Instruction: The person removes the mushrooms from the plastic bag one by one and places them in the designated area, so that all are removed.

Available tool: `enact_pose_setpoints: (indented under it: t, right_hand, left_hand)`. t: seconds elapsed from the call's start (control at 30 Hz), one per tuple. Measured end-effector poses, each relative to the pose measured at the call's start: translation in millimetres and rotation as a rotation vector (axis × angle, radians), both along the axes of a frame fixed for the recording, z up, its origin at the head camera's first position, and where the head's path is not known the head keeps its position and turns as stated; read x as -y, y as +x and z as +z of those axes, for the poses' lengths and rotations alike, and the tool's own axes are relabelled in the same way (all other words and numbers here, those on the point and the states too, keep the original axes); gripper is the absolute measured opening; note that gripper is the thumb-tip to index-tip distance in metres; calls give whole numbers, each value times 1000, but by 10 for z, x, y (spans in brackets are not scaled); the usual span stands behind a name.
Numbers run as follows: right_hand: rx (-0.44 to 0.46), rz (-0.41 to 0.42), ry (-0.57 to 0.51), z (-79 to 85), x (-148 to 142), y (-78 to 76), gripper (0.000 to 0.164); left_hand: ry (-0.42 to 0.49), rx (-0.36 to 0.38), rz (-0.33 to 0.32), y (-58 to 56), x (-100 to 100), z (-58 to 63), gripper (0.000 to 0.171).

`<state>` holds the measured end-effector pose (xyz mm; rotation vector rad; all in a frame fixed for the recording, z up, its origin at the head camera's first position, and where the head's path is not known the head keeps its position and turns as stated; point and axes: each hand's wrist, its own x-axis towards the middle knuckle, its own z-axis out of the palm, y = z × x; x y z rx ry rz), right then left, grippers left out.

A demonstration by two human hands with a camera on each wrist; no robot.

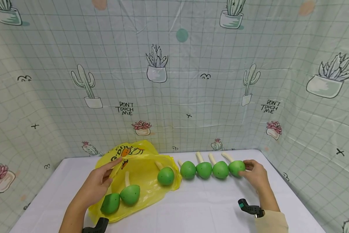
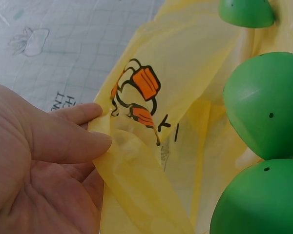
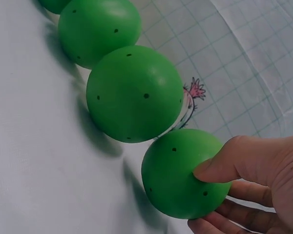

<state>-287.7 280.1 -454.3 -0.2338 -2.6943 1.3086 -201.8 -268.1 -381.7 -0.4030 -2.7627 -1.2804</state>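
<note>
My right hand (image 1: 257,176) grips the green cap of a toy mushroom (image 1: 235,168), thumb on one side and fingers on the other. This mushroom stands at the right end of a row, its pale stem pointing to the back. Three similar mushrooms (image 1: 204,170) lie left of it, caps close together. At the left, my left hand (image 1: 94,187) pinches the edge of a yellow plastic bag (image 1: 148,192) between thumb and fingers, seen closely in the left wrist view. Three more green mushrooms (image 1: 130,194) lie on or within the bag; the thin plastic makes it hard to tell which.
A white cloth (image 1: 203,207) covers the table. Behind and at both sides hangs a grid-patterned curtain (image 1: 174,97) printed with potted cacti. A dark strap with a camera (image 1: 250,208) sits on the right wrist, and a similar dark device (image 1: 97,226) is on the left.
</note>
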Motion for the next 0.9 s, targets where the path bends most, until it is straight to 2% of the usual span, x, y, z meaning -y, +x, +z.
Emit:
enact_pose_setpoints:
  t: [0.67, 0.9]
  right_hand:
    - [30, 49, 77, 31, 55, -18, 71]
    - [23, 56, 81, 35, 57, -28, 74]
  left_hand:
    - [-13, 39, 22, 25, 8, 6, 72]
    - [-2, 7, 11, 18, 1, 22, 71]
